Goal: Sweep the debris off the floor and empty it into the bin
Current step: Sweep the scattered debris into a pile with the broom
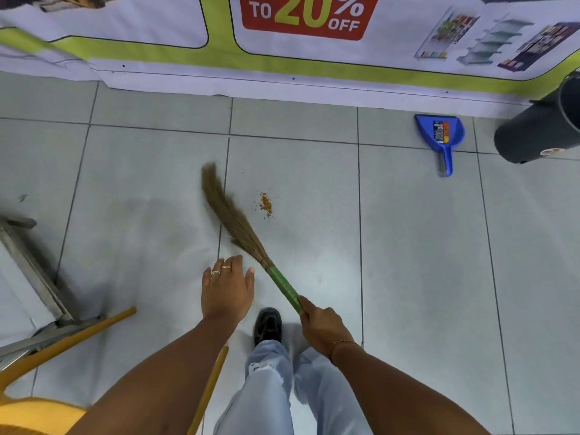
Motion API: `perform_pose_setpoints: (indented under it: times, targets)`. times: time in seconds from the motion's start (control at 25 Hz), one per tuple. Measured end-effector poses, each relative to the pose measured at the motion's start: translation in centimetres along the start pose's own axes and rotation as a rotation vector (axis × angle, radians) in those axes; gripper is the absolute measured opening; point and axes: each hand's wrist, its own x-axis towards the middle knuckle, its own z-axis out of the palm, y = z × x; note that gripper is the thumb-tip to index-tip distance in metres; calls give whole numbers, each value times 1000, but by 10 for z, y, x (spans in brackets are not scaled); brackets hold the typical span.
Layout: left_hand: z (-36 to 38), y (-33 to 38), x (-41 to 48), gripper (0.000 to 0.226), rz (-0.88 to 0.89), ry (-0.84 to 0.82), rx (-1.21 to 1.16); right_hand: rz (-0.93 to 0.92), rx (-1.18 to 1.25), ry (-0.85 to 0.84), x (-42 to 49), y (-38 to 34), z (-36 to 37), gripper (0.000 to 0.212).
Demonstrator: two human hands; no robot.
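Tiled floor [408, 246] filled the view. Black bin [533, 130] stood far ahead and to the right of the right hand [320, 324], well apart from it. Blue dustpan [439, 133] lay flat just left of the bin, handle pointing back toward the person. Right hand was closed around the green handle of the grass broom [238, 227]; bristles fanned ahead and to its left, blurred. Left hand [226, 293] was open, palm down, fingers spread, holding nothing, beside the broom's binding. Orange debris [266, 205] lay ahead of both hands, just right of the bristles.
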Motion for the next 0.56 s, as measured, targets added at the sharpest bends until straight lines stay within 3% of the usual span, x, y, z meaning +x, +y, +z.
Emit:
perform_pose_setpoints:
  times: [0.16,0.32,0.56]
  targets:
    - [-5,23,17,44,6,20,-18,-106,-143,190,16,17,-52,50]
    - [-5,51,43,44,-24,21,-9,-90,-267,370,75,30,-146,53]
    - [-12,114,95,44,-200,52,-64,-42,-445,352,170,34,-287,48]
